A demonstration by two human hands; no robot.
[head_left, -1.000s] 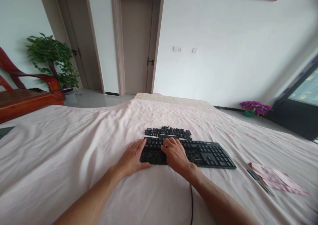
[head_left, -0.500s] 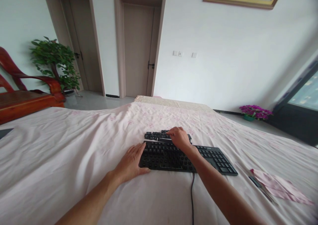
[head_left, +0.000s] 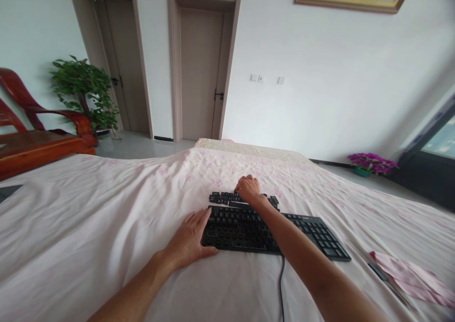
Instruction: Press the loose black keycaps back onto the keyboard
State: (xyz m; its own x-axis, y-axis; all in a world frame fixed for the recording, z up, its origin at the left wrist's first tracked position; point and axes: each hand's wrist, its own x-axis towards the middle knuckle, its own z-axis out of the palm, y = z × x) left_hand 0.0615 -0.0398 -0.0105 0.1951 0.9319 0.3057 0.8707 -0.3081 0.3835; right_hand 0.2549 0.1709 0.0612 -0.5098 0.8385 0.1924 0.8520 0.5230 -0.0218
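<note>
Two hands, two different jobs here: your left hand (head_left: 190, 239) lies flat and spread against the near-left corner of the black keyboard (head_left: 263, 229), thumb along its front edge, which looks like bracing so the board doesn't slide around on the soft pink sheet of the bed (head_left: 106, 208). It's pressing, not gripping anything, so call that grip released. Your right hand (head_left: 249, 189) reaches clean over the keyboard to the row of loose keycaps (head_left: 227, 198) sitting just beyond its far edge, fingers curled down onto them. Whether that grip has actually closed on a cap I can't tell, since the fingertips are hidden behind the knuckles. The caps being lined up right behind the board makes sense to me: close enough to grab without shifting your body. The keyboard sits roughly mid-bed, slightly angled, with its cable (head_left: 281, 284) trailing back toward you between your forearms. Off to your right, well apart from all that, there's a folded pink cloth (head_left: 408, 277) with a dark slim tool (head_left: 378, 271) beside it.
</note>
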